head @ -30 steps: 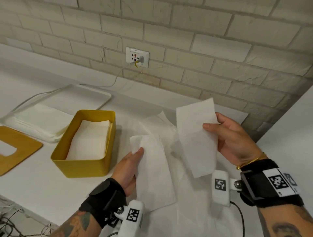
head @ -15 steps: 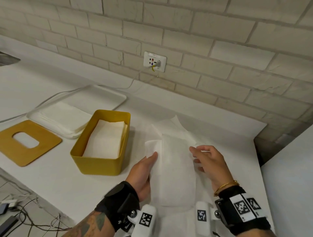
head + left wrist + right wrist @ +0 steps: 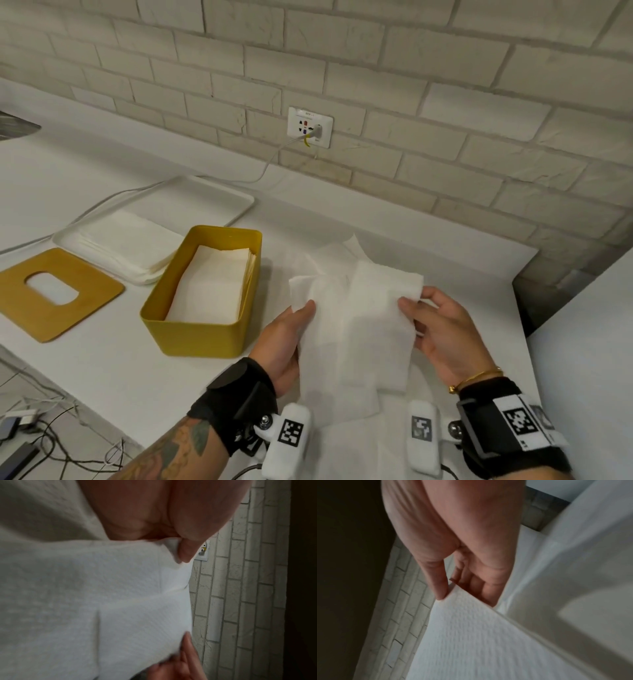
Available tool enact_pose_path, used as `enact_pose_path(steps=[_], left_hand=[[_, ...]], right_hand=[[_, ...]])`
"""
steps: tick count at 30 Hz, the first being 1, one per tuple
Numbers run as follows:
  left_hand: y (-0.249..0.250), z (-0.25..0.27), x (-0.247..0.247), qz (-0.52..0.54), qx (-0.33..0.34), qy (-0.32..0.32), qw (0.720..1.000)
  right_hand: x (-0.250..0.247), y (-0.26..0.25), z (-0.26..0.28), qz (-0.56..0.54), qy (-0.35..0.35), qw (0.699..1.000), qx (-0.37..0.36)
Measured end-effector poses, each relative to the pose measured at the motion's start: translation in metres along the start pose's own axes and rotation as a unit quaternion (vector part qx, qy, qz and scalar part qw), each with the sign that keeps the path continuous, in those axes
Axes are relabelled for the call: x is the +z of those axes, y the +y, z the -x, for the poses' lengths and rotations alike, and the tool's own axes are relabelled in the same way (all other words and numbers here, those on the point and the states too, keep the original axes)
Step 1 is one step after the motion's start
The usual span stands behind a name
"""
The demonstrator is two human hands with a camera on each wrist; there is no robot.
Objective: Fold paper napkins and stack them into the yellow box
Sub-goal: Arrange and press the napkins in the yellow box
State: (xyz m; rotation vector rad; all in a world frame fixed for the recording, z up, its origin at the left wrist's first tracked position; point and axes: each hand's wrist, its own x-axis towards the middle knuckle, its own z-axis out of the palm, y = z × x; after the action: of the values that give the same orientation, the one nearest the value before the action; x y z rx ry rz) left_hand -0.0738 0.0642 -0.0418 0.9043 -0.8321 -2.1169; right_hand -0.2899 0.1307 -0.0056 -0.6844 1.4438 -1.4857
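I have two folded napkins (image 3: 356, 329) overlapped above the worktop's front edge, just right of the yellow box (image 3: 202, 329). My left hand (image 3: 284, 342) pinches one at its left edge; my right hand (image 3: 442, 329) pinches the other's far right corner. I judge I'm squaring them together; next comes carrying them left onto the box's stack.

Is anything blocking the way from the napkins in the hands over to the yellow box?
Nothing visible. The left hand and right hand hold the folded napkins right of the yellow box. Its top is open; its lid lies off to the left, and the stack inside sits below the rim.
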Motion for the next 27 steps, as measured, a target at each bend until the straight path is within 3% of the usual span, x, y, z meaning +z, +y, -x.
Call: enact_pose_path(steps=[6,8,10,14,19,27], left_hand=[[0.001,-0.007,0.0,0.046,-0.024,0.009,0.999],[0.001,-0.007,0.005,0.062,-0.039,0.005,0.997],[0.0,-0.006,0.01,0.07,-0.04,-0.008,0.997],[0.001,-0.004,0.014,0.044,-0.021,-0.008,0.999],[-0.002,0.002,0.016,0.035,-0.017,-0.005,0.999],[-0.004,0.004,0.024,-0.031,-0.006,-0.02,0.999]], right_hand=[[0.012,-0.046,0.029,-0.083,-0.179,0.974,-0.108],[0.023,-0.04,0.03,-0.071,-0.155,0.98,-0.099],[0.031,-0.025,0.027,0.005,-0.101,0.992,-0.079],[0.032,0.006,0.021,0.151,-0.042,0.986,-0.061],[0.032,0.019,0.016,0.167,0.003,0.985,-0.048],[0.036,0.026,0.018,0.174,0.008,0.984,-0.039]])
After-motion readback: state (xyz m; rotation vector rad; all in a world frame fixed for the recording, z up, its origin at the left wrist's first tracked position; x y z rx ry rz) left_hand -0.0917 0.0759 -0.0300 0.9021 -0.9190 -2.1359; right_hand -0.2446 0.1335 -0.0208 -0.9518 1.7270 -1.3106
